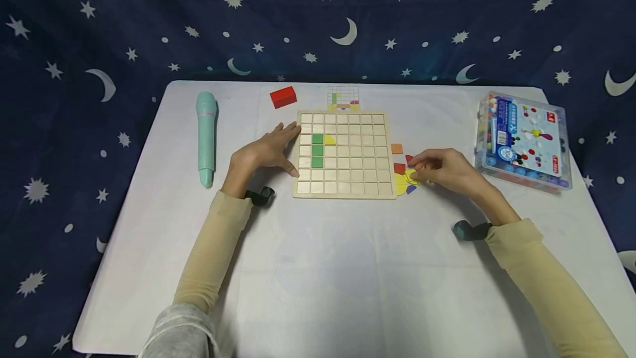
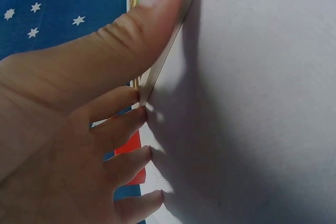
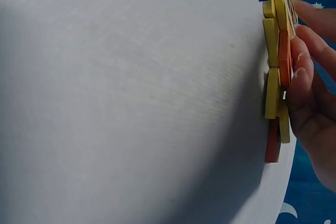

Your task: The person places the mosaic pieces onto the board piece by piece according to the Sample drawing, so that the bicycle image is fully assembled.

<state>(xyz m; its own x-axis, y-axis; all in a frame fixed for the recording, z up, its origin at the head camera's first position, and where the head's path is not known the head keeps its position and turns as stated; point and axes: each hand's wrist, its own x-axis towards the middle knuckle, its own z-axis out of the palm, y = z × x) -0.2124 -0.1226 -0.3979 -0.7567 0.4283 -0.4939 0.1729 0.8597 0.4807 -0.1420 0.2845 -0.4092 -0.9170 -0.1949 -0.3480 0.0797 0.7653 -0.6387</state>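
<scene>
A wooden grid board (image 1: 356, 163) lies flat on the table, with several green squares (image 1: 317, 150) and a yellow quarter-circle (image 1: 329, 140) in its cells. My left hand (image 1: 265, 151) rests at the board's left edge, fingers spread, the thumb at the side of the board (image 2: 148, 85). Right of the board is a cluster of small flat pieces: a red square (image 1: 399, 168), yellow pieces (image 1: 401, 184) and a blue piece (image 1: 411, 189). My right hand (image 1: 444, 169) is over this cluster, thumb and fingertips close together at yellow and red pieces; I cannot tell whether it pinches one.
A pattern card (image 1: 343, 96) lies behind the board, a red block (image 1: 283, 97) to its left. On the far left lies a mint-green microphone-shaped object (image 1: 206, 140). A clear plastic box of colourful parts (image 1: 524, 141) stands at the right. An orange square (image 1: 396, 148) lies beside the board.
</scene>
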